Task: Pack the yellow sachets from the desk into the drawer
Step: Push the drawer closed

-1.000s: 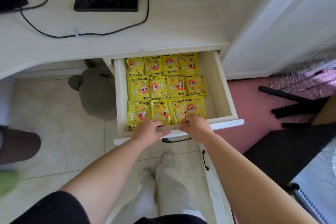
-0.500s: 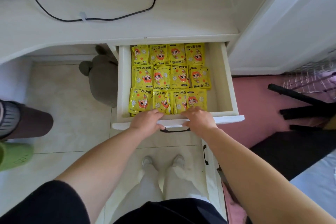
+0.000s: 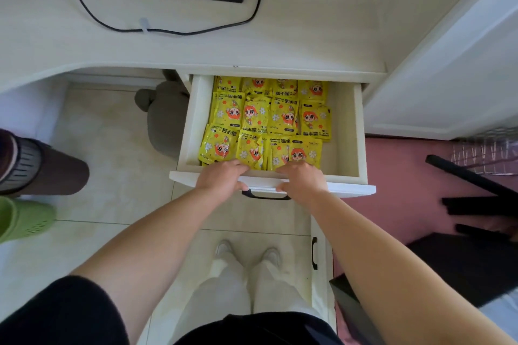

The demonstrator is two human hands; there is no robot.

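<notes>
So the drawer (image 3: 350,188) has slid further under the desk (image 3: 308,36), left hand (image 3: 221,179) and right hand (image 3: 301,180) gripping its front. Yellow sachets (image 3: 266,120) all packed, basically done.

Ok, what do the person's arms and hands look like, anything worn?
Both forearms are bare. The left hand and right hand wear no gloves, rings or watch that I can see. A black sleeve covers the left upper arm; the right upper arm is out of frame.

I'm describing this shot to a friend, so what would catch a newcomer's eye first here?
The bright yellow sachets lie in rows in the open white drawer under the desk. Just in front, the left hand and right hand grip the drawer's front edge.
</notes>
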